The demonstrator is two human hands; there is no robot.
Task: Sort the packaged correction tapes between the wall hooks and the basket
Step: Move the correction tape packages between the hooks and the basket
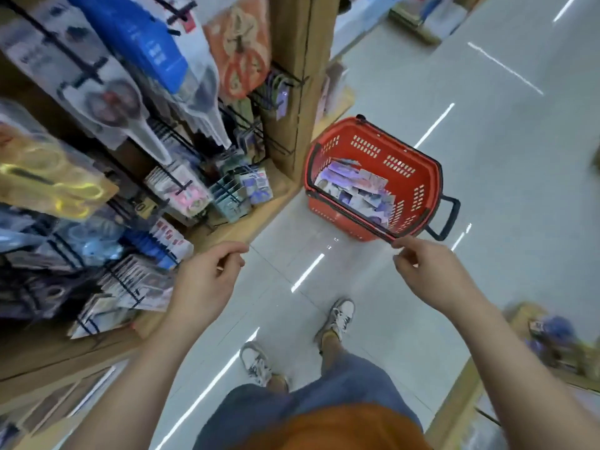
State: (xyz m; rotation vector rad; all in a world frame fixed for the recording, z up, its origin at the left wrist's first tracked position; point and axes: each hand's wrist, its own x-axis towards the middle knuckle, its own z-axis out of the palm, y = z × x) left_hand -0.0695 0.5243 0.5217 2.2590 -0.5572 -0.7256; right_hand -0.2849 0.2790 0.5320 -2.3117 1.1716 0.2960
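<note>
You stand in a shop aisle on a pale grey tiled floor (487,157) that mirrors long strips of ceiling light. To your left runs a wooden display wall with a ledge (240,222) at its foot, hung with black wall hooks (175,180) full of carded stationery; most of it is blurred. A wooden post (295,76) closes the end of that wall.

The red basket (373,147) sits on the floor just beyond the post, near the ledge, with a black pull handle (449,219) sticking out on its far side. Packaged correction tapes (354,186) lie jumbled in its bottom, purple and white. More small purple packs (256,186) hang low on the hooks just beside the post.

Your left hand (207,280) hovers near the ledge; its grip is slack, fingers loosely curled round nothing. Your right hand (422,267) reaches to the near corner of the basket, forefinger tip at the black carry handle (350,211) that lies along the rim. You cannot tell whether that grip pinches the handle or only touches it.

Your two white sneakers (339,315) stand on the tiles below, and another wooden shelf (454,401) edges in on your right.
</note>
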